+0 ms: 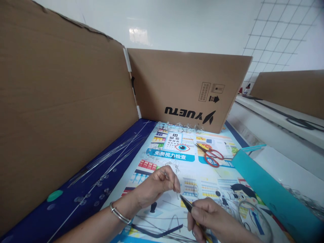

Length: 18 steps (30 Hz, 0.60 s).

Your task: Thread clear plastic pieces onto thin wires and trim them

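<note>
My left hand [158, 184], with a silver bangle on its wrist, is closed in a pinch on a thin metal wire [177, 195]. A short end of the wire sticks out below the fingertips. My right hand [212, 217] is wrapped round needle-nose pliers [186, 204] with yellowish handles. Their dark jaws point up and left at the wire end; whether they grip it I cannot tell. Under the hands, several loose wires [158, 221] lie across the printed sheet. Small bent wire shapes [174, 166] rest just beyond my left hand.
Red-handled scissors [214, 158] lie further back. Long straight wires [108, 158] are on the blue strip at left. More bent wire pieces [187, 128] line the back cardboard panel [182, 84]. At right stand a teal box [275, 192] holding wire pieces and a clear round dish [268, 224].
</note>
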Tool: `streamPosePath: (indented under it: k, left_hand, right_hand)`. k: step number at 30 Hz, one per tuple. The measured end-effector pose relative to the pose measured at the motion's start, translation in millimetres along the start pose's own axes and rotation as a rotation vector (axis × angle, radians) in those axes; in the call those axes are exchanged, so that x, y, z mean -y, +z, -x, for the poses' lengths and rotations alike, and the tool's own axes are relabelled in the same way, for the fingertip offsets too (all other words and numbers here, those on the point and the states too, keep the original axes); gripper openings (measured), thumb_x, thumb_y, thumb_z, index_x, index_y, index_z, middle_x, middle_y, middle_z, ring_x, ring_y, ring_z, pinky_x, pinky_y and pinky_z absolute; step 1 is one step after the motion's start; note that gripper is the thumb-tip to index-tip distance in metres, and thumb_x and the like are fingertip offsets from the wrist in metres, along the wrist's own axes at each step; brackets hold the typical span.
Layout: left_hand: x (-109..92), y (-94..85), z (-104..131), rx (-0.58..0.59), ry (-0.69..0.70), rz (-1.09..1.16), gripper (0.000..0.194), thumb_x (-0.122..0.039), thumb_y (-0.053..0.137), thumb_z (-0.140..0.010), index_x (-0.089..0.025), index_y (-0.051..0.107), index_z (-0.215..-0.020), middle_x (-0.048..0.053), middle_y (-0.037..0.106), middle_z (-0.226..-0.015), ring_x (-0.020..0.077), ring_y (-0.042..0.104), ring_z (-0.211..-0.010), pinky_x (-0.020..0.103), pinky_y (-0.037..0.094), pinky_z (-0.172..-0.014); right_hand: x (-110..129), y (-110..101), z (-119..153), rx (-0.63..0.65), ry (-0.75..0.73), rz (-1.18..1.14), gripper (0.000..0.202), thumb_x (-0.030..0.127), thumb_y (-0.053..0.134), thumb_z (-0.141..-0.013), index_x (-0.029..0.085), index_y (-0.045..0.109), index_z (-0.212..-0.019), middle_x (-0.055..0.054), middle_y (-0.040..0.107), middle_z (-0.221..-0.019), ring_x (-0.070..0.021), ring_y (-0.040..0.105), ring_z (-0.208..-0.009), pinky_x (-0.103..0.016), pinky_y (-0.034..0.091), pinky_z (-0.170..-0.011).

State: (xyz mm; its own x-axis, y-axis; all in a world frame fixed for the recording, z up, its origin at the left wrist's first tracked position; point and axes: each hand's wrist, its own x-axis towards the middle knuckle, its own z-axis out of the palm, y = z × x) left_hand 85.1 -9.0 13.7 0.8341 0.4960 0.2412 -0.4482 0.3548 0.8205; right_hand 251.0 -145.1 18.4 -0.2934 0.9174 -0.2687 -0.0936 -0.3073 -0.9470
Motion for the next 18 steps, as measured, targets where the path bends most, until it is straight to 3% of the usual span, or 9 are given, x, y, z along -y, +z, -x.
streamPosePath:
  k: [13,18]
  left_hand:
    - [2.4,-3.2,-0.7,0.005,0.031,-0.022,0.013,-0.015,0.065,-0.076,-0.016,0.052,-0.075,0.003,0.064,-0.072,0.0143,0.058,-0.069,0.029,0.041,-0.068]
    - [-0.9,-4.8,-2.0,-0.033,0.056,-0.14,0.011,-0.014,0.063,-0.077,-0.016,0.052,-0.075,0.002,0.063,-0.072,0.0139,0.057,-0.069,0.029,0.042,-0.068]
  right_hand:
    - [-4.5,1.1,-1.7,-0.033,0.036,0.012,0.045,0.053,0.047,-0.082,0.011,0.057,-0.071,0.004,0.048,-0.043,-0.0035,0.037,-0.034,-0.015,0.026,-0.036]
    - [-6.6,3.8,-3.6,-0.075,0.042,-0.011,0.044,0.053,0.047,-0.082,0.012,0.056,-0.069,0.005,0.046,-0.041,-0.0042,0.037,-0.032,-0.015,0.025,-0.033]
